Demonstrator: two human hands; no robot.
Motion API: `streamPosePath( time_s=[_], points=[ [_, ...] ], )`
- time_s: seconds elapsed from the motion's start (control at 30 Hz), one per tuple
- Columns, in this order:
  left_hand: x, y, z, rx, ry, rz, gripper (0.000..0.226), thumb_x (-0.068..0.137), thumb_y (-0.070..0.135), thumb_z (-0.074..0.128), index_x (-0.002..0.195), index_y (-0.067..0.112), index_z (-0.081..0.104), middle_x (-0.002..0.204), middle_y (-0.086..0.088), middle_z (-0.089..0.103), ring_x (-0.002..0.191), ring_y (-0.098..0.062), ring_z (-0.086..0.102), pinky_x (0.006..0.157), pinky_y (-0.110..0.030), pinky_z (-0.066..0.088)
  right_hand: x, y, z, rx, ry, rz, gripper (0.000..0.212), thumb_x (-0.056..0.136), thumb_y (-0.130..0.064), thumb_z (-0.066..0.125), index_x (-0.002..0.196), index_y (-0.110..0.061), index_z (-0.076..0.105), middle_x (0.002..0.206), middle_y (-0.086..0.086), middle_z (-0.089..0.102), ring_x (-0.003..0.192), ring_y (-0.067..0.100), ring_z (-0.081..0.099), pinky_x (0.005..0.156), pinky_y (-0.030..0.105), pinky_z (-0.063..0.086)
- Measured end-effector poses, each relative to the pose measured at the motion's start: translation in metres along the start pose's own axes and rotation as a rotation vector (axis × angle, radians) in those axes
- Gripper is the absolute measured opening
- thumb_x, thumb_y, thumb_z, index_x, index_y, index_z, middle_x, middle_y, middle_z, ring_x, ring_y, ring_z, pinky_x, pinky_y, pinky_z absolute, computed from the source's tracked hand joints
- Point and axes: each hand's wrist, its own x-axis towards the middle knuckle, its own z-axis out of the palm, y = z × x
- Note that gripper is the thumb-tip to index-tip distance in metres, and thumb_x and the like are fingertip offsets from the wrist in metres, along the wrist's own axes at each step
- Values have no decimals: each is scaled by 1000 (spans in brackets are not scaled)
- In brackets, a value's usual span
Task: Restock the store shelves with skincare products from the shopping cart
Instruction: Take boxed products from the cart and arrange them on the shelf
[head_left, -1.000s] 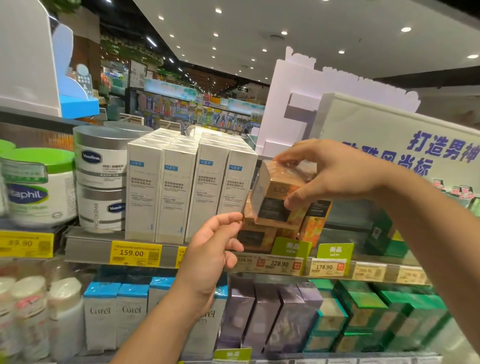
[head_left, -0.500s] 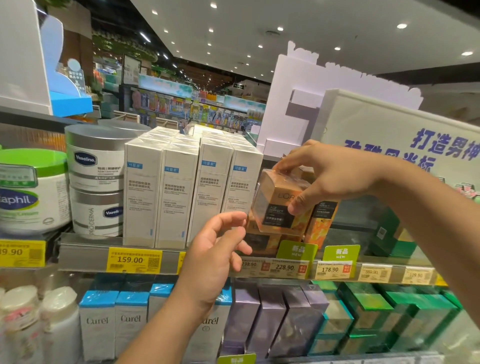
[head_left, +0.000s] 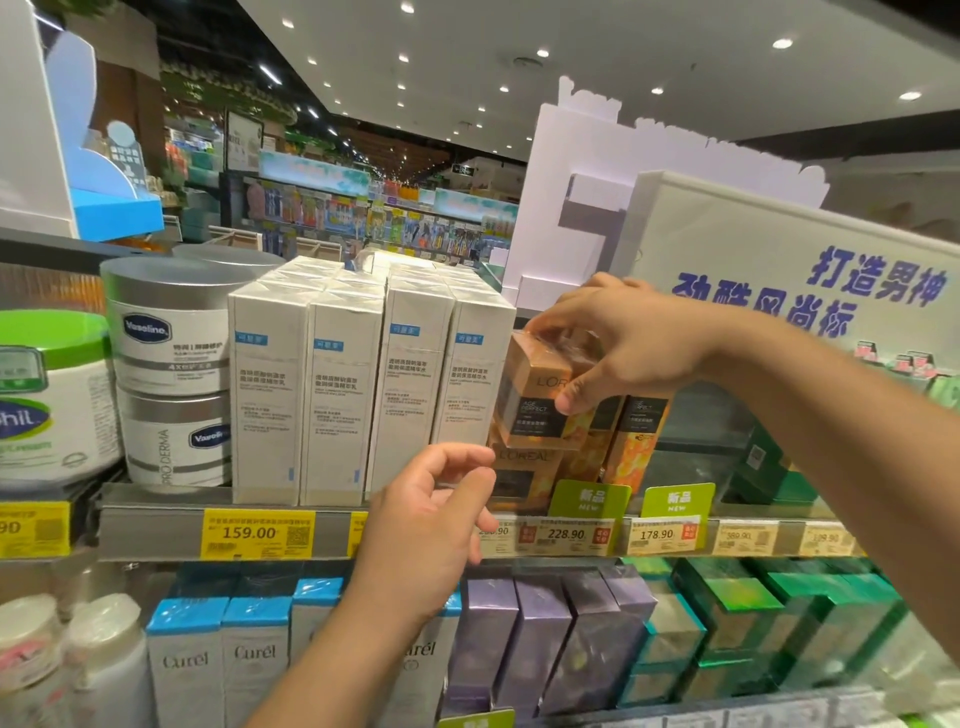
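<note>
Your right hand (head_left: 618, 343) pinches the orange L'Oreal box (head_left: 540, 400) from above, fingers curled over its top, thumb pressed on the front face; likely so you can lower it square onto the stack. The box sits tilted, touching or just above the lower L'Oreal box (head_left: 524, 475), and just right of the white cartons (head_left: 363, 395); can't tell if it's seated yet. Your left hand (head_left: 431, 525) hovers below-left of the box, fingers loosely curled, holding nothing, probably ready to steady it. Right of the box, taller orange cartons (head_left: 631, 441) stand partly behind your hand. The price rail (head_left: 156, 530) runs under it. The box's back face is hidden, the lower box's label is half covered, and no shopping cart is in view
</note>
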Motion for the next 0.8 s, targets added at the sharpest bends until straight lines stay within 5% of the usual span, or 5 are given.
streamPosePath(
  time_s=[0.5, 0.6, 0.7, 0.8],
  points=[
    [-2, 1, 2, -29, -81, -103, 14, 98, 15, 62, 104, 20, 73, 89, -4, 76, 66, -20, 66, 63, -37, 58, 9, -3, 13, 11, 13, 23, 60, 89, -54, 71, 140, -27, 55, 130, -5, 61, 138, 20, 30, 120, 65, 0],
    [-2, 1, 2, -28, -91, -105, 14, 97, 16, 62, 104, 21, 73, 89, -4, 76, 67, -20, 67, 64, -36, 59, 7, -8, 13, -4, 8, 46, 72, 88, -56, 70, 152, -41, 41, 142, -9, 56, 146, 17, 23, 121, 65, -6],
    [-3, 1, 1, -44, -106, -104, 14, 97, 13, 62, 103, 19, 73, 90, -7, 76, 66, -19, 66, 60, -32, 58, -5, -10, 12, 26, 76, 66, 77, 89, -62, 66, 156, -44, 33, 155, -11, 44, 150, 18, 20, 123, 64, 1],
    [-5, -2, 2, -59, -129, -102, 15, 98, 14, 61, 103, 20, 74, 89, -6, 76, 68, -20, 67, 63, -36, 59, -35, -8, 22, 269, 308, 92, 59, 97, -54, 60, 152, -43, 40, 155, -15, 42, 146, 11, 28, 122, 50, 24]
  ],
)
